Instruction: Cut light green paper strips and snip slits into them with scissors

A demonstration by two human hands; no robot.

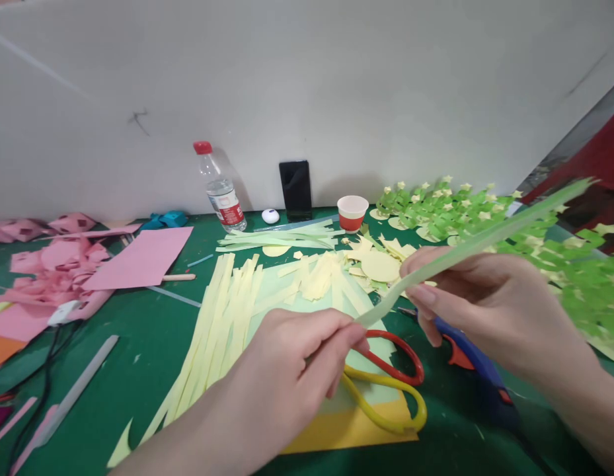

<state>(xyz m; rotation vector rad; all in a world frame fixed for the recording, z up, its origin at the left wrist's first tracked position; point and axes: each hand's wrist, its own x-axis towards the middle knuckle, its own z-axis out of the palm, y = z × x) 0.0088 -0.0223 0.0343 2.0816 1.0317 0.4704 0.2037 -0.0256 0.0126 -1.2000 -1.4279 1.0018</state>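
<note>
A long pale green paper strip (pixel 465 250) slants up to the right between my hands. My left hand (pixel 291 377) pinches its lower end between thumb and fingers. Farther along, my right hand (pixel 480 297) grips the strip with thumb and forefinger, and its free end sticks out past that hand. Under my hands lie scissors with one red and one yellow handle loop (pixel 416 410); their blades are hidden. Pale yellow paper strips (pixel 212 330) fan out left of my left hand, partly over light green sheets (pixel 277 271). A blue glue gun (pixel 475 360) lies below my right hand.
Along the wall stand a water bottle (pixel 222 192), a black phone (pixel 295 188) and a red-and-white paper cup (pixel 352 215). Green strips (pixel 287 237) lie before them. Pink paper pieces (pixel 59 264) are at left, green star-tipped paper plants (pixel 445 208) at right. A cable (pixel 46 377) crosses the left side.
</note>
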